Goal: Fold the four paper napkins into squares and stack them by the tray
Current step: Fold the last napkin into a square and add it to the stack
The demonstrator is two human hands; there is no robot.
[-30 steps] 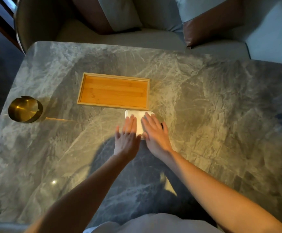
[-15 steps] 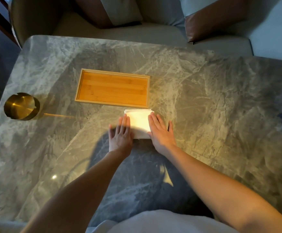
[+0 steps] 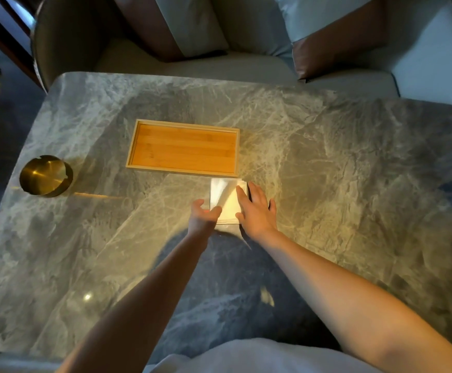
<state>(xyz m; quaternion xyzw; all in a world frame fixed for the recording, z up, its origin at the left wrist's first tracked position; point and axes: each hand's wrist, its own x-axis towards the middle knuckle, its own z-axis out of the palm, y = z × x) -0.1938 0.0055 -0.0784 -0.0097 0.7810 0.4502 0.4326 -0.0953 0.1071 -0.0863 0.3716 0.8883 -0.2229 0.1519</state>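
A stack of white folded paper napkins (image 3: pixel 224 196) lies on the grey marble table (image 3: pixel 327 184), just below the right end of the empty wooden tray (image 3: pixel 183 149). My right hand (image 3: pixel 257 210) rests flat with spread fingers on the stack's right edge. My left hand (image 3: pixel 203 214) is at the stack's lower left corner, lifted slightly, fingers curled and apart, thumb tip touching the napkin edge. I cannot tell how many napkins the stack holds.
A round brass ashtray (image 3: pixel 45 175) stands near the table's left edge. Behind the table's far edge is a sofa (image 3: pixel 192 65) with cushions (image 3: pixel 335 33). My white shirt shows at the bottom of the view.
My left hand has lifted off the napkin stack and slid to its lower left corner. My right hand has shifted slightly onto the stack's right side. The stack stays by the tray.
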